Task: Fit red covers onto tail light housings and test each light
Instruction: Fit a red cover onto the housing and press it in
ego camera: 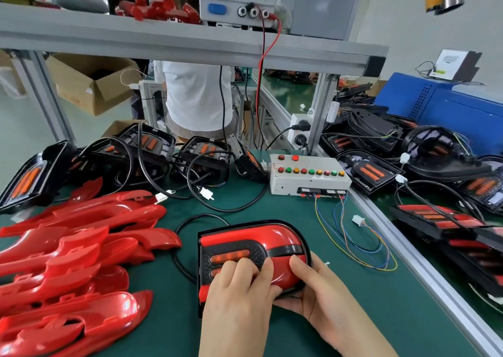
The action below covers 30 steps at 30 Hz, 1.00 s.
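**Desk:** Which light are you on, and where is it?

**Me:** Lower centre of the frame, lying lens-up on the green surface. The red cover sits over the tail light housing, and the black lens panel shows through the cover's cutout.

**Desk:** And your hands?

**Me:** My left hand is on the near-left part. Its fingers are bent over the lens face with the tips bearing down. My right hand grasps the near-right corner, thumb on top of the red and the other fingers tucked under the rim. I read that as a squeeze to seat the cover, with the surface taking the push from below.

**Desk:** Is it seated?

**Me:** The far edge looks flush with the black rim. The near edge is hidden under my hands, so I cannot tell.

**Desk:** Why is the layout like that?

**Me:** It looks arranged for reach. The loose covers are piled at the left of the frame. The bare housings stand in a row behind them, with their cables trailing toward me. The test box, with its coloured buttons, sits right of centre. Its thin wires end in a white plug lying loose just right of the lamp.

**Desk:** So it hasn't been tested yet?

**Me:** I'd judge not. The lamp's black cable loops out behind its left side, and I see it joined to nothing. The covered lights beyond the rail at the right edge are probably the finished ones.
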### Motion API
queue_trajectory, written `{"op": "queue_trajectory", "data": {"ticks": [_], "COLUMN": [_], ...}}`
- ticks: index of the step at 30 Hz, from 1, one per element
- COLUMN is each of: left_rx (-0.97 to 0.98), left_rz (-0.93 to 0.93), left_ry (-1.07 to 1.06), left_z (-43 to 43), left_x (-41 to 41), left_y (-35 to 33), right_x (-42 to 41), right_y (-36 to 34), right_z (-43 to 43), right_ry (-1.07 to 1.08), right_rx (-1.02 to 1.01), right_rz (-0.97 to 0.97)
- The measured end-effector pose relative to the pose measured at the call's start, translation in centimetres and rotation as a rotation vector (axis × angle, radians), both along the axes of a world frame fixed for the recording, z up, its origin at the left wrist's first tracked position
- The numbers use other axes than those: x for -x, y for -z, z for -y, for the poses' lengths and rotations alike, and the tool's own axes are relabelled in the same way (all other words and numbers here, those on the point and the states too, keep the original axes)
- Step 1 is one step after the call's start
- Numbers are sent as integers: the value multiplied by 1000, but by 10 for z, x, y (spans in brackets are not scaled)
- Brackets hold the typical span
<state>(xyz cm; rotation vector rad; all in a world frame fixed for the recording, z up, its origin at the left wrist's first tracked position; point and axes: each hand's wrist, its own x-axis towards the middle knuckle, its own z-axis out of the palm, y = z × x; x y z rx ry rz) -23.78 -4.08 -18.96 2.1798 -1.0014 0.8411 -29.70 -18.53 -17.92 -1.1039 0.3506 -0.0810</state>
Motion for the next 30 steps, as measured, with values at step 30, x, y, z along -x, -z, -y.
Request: {"op": "queue_trajectory", "data": {"ticks": [30], "left_rx": [337], "left_rz": [-462], "left_ry": [-86], "left_z": [-30], "left_x": [-2], "left_y": [-10], "right_x": [-1], "right_y": [-4], "right_z": [-3], "right_ry": [149], "right_rx": [35], "right_rz": [56]}}
